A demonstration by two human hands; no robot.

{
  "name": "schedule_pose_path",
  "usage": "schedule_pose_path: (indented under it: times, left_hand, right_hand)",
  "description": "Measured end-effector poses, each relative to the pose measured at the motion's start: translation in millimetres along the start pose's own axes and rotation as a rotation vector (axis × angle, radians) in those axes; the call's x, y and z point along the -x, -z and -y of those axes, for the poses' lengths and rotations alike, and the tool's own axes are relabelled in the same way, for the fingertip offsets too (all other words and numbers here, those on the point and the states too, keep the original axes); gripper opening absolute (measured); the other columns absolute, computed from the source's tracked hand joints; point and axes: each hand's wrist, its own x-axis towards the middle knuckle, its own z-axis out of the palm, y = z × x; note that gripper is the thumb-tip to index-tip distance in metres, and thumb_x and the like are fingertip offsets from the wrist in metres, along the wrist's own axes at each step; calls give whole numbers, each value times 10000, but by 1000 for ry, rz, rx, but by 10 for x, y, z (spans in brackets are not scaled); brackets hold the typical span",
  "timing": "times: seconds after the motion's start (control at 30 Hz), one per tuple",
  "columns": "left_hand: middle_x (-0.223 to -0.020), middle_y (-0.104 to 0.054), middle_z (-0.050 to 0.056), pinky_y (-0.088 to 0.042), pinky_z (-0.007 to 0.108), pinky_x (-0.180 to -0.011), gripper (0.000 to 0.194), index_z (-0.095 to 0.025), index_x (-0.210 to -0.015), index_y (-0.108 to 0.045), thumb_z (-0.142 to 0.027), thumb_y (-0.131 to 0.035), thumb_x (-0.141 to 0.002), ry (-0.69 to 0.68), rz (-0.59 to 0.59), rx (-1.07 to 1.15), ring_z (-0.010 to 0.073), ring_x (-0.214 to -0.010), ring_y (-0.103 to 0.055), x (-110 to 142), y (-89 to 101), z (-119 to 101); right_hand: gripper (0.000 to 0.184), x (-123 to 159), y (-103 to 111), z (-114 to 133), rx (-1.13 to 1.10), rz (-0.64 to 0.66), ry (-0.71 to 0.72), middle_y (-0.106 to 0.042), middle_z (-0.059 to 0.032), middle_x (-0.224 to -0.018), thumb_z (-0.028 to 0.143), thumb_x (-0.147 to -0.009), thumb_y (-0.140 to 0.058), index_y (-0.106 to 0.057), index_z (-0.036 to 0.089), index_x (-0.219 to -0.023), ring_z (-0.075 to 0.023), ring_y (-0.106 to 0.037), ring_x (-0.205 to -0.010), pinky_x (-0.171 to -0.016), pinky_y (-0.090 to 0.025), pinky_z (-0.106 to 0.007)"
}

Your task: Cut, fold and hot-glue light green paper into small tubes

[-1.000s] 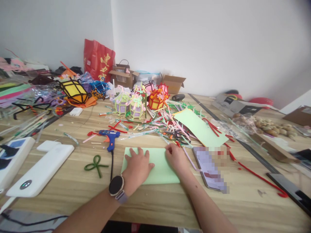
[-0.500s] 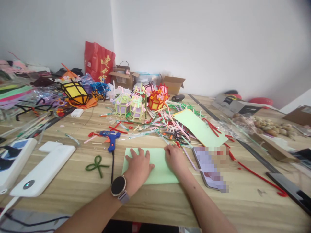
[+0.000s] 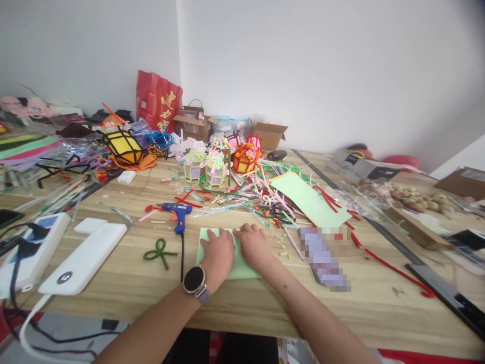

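A light green sheet of paper [image 3: 242,271] lies in front of me near the table's front edge. My left hand [image 3: 217,252], with a watch on the wrist, rests on its left part, palm down and fingers spread. On the right part, my right hand [image 3: 257,246] has its fingers curled at the paper, with the fingertips close to my left hand. The hands cover much of the sheet. To the left lie a blue glue gun [image 3: 180,218] and a dark green pipe-cleaner bow [image 3: 162,253].
A phone [image 3: 322,259] lies right of my hands, below another green sheet [image 3: 308,198]. Pipe-cleaner lanterns [image 3: 215,172] and scattered pipe cleaners fill the middle. A white power bank [image 3: 85,259] and a power strip [image 3: 45,247] are at left.
My right hand has moved left toward my left hand, bringing the paper's right side inward, so the sheet looks narrower. The left hand's fingers are slightly closer together.
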Motion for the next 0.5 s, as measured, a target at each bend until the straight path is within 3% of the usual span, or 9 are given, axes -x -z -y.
schedule_pose_path:
  times: [0.13,0.27,0.5]
  left_hand:
    - [-1319,-566,203,-527,535,-819,483,-129,-1282,-590,-36,-318,-894,22,-1,-9,390,-1164,-521,-33,-18,10]
    - [-1343,-544,210,-520,527,-835,476,-107,-1312,-562,-35,-342,-897,38,9,-24,398,-1186,-508,-50,-49,8]
    - [-1427,-473,235,-500,585,-877,470,-77,-1395,-483,-229,-421,-955,18,7,-49,459,-1251,-453,-39,-102,8]
  right_hand:
    - [371,120,3,85,21,19,-36,-636,-136,-1190,126,-936,-411,-638,239,-1206,-297,-542,-1108,-871,-356,-396]
    - [361,341,0,217,23,24,-47,-659,-118,-1198,100,-921,-415,-683,215,-1134,-300,-515,-1180,-968,-329,-432]
    - [356,875,-305,354,-16,-68,-58,-624,-95,-1319,117,-906,-464,-659,211,-1189,-295,-452,-1306,-1059,-298,-446]
